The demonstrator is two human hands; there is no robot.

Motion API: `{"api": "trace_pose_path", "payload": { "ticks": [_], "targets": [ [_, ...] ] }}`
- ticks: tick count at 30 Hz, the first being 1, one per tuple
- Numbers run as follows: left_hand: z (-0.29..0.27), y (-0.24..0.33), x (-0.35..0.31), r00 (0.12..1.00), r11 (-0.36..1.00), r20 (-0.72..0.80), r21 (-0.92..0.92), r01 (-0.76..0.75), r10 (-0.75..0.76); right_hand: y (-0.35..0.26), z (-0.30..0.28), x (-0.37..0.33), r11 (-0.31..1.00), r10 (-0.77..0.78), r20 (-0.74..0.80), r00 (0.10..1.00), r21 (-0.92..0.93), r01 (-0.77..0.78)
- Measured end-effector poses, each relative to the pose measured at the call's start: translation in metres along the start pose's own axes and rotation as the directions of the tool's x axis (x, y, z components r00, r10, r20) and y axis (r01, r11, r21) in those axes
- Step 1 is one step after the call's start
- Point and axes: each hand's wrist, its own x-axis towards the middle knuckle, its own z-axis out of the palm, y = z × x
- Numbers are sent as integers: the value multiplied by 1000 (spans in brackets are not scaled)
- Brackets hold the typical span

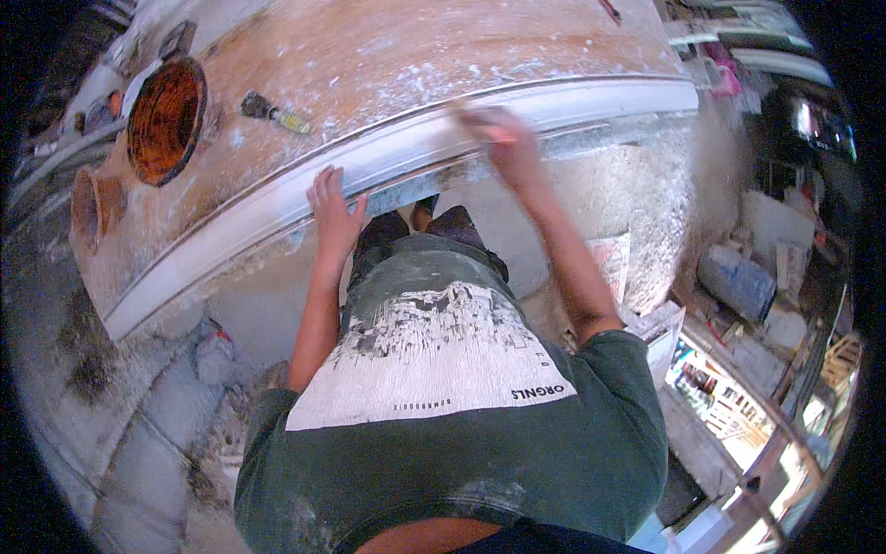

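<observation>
A long white moulding strip (397, 157) with grooved edges lies along the near edge of the worktable, curving across the view. My left hand (337, 208) rests on it left of the middle, fingers stretched over its surface. Over the right half of the strip, my right hand (517, 157) is smeared by motion. Its fingers seem closed round a tan and reddish object (475, 120), too blurred to name. Beyond the strip, a paintbrush (274, 112) with dark bristles and a yellowish handle lies on the table.
The brown worktable (397, 55) is spattered white. At its left stand a round container (167, 120) with a rust-brown inside and a smaller tan pot (97, 208). A thin dark red object (610, 11) lies at the far edge. Blue-grey drum (736, 280) and clutter sit at right.
</observation>
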Motion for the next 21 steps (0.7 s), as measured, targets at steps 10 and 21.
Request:
{"api": "trace_pose_path", "payload": {
  "ticks": [10,21],
  "targets": [
    [-11,-14,-4,996,997,90,-81,3,4,108,-47,59,757,600,-81,796,-266,-597],
    [4,20,12,987,988,49,-11,156,-155,11,17,-32,964,-178,248,952,238,118]
  ]
}}
